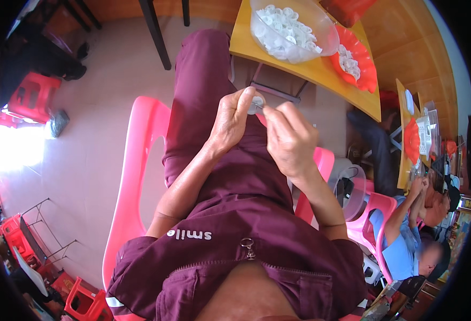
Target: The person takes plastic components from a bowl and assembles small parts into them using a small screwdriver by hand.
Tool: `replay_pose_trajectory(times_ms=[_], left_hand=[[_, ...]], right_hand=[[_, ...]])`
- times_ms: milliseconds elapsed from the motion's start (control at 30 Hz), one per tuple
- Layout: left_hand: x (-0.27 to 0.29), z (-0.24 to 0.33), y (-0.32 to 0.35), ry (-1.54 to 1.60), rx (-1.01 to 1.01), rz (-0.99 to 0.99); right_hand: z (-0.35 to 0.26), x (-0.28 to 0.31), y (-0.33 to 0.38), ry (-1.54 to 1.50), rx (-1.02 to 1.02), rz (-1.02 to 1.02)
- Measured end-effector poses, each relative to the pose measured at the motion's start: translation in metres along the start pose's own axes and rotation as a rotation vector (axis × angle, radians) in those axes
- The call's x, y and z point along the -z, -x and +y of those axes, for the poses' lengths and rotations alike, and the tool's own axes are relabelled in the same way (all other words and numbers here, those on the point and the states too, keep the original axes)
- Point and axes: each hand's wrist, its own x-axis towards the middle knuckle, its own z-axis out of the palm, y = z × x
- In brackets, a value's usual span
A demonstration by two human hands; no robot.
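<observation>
Above my lap, my left hand (pixel 231 119) pinches a small round white plastic piece (pixel 255 101) between thumb and fingers. My right hand (pixel 291 138) is closed close beside it, fingertips at the piece's right edge. A thin dark line crosses the piece towards the right fingertips; what those fingers grip is too small to make out. Ahead on the yellow table (pixel 305 68), a clear plastic bowl (pixel 329 38) holds many similar white pieces. A red scalloped dish (pixel 368 67) to its right contains more of them.
A pink plastic chair (pixel 125 198) is under me. At the right, another person in a light blue shirt (pixel 400 254) sits by a second table with a red dish (pixel 411 142). Red stools (pixel 34 96) stand at the left. A clear tub (pixel 351 184) is near my right elbow.
</observation>
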Motion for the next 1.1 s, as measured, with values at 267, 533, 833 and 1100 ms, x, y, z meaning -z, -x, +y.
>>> replay_pose_trajectory(times_ms=[267,533,833,1100], left_hand=[[-0.002,0.041,0.01,0.79,0.149,-0.314],[-0.023,0.064,-0.002,1.011,0.149,-0.533],[-0.035,0.077,-0.003,0.999,0.127,-0.523],[-0.034,0.074,0.0,0.828,0.134,-0.397]], right_hand=[[0.012,0.03,0.011,-0.347,-0.216,0.28],[0.015,0.026,0.029,-0.88,-0.57,0.437],[0.021,0.025,0.031,-0.901,-0.538,0.46],[0.012,0.053,0.026,-1.009,-0.583,0.434]])
